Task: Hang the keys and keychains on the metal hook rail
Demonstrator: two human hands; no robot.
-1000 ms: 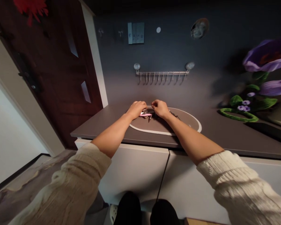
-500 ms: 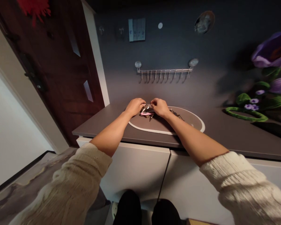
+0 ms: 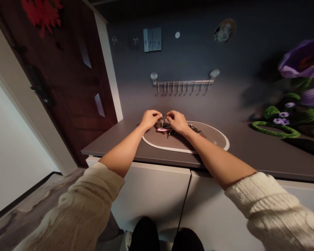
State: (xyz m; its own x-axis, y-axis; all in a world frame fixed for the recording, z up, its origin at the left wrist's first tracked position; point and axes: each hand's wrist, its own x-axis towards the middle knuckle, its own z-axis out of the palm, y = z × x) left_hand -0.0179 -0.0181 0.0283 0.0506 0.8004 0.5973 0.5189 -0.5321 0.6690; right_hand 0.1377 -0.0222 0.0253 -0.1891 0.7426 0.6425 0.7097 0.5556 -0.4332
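Over the left part of an oval mat [image 3: 170,149] with a white rim, my left hand [image 3: 148,119] pinches a bunch of keys [image 3: 162,122] at its top. A small pink strip [image 3: 162,130] hangs at the bottom of the bunch, close to the mat. Just right of it, my right hand [image 3: 178,122] has thumb and fingers pressed together near the top of the keys; what is between them is too small to make out. Behind my right wrist, more dark keys or cords [image 3: 196,130] lie on the mat, partly hidden.
The mat lies on a dark counter [image 3: 112,139] above white cabinet doors [image 3: 151,191]. A clear rail with several hooks [image 3: 184,83] is fixed to the wall behind. Purple artificial flowers [image 3: 300,62] with a green ring [image 3: 274,134] stand right. A dark red door [image 3: 75,90] is left.
My hands stay close together over the mat, with the fingertips slightly shifted. The key bunch now hangs more upright beneath my left fingertips. The view has tilted up a little.
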